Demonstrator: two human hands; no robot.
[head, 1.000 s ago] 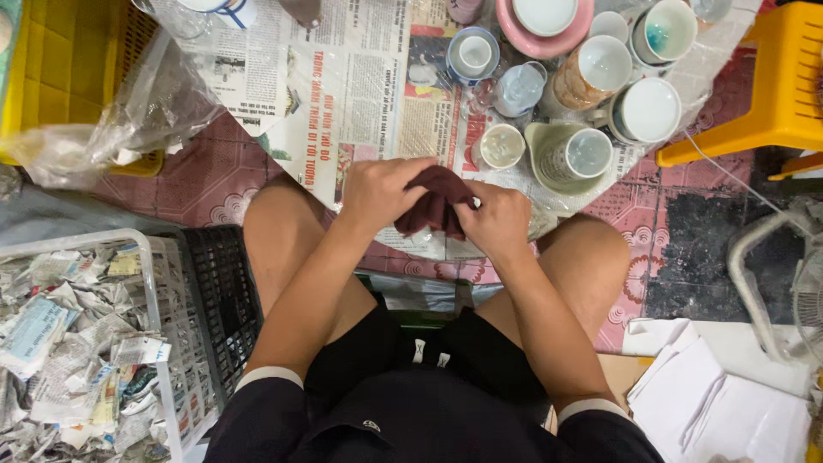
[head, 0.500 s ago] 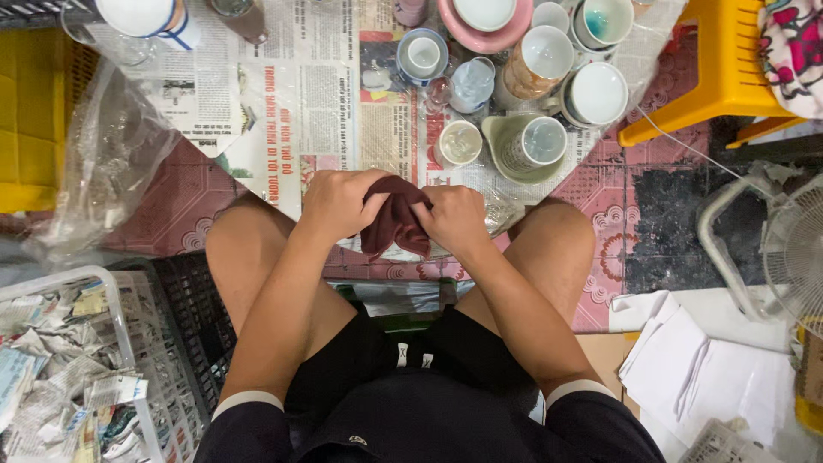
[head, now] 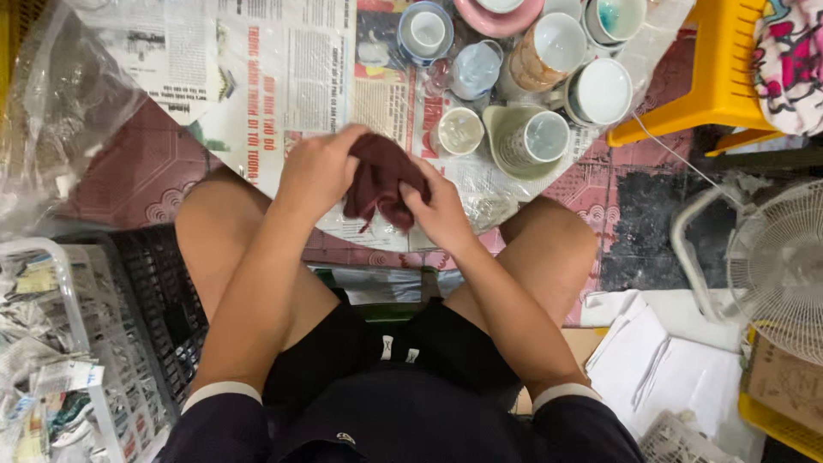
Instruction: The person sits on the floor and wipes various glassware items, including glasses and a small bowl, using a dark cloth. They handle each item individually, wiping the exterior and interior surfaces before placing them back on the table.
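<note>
**Cloth bunched between both hands, cups just ahead**

Newspaper (head: 283, 77) covers the tiled floor in front of me, and on its far right part stands a crowd of cups and mugs. From the head camera I look straight down past my knees at my own two hands, which meet just above the paper's near edge.

My left hand (head: 317, 171) is curled over the upper left side of a dark red cloth (head: 377, 176), fingers closed round it. My right hand (head: 441, 210) pinches the same cloth from the lower right, thumb and fingers closed on its fold. The cloth is wadded into a lump between them, with no clear long axis; a loose corner hangs down toward my lap. I cannot tell whether anything is wrapped inside it.

The relation that matters: the nearest cup (head: 459, 130) sits just beyond the cloth, up and a little right, close to my right hand and apart from it. A green-rimmed mug (head: 531, 139) stands just beside that cup, further right. My right hand is plainly the nearer one to both.

A white basket (head: 60, 343) of crumpled paper sits at my left, a yellow stool (head: 694, 77) and a fan (head: 771, 266) at my right.
</note>
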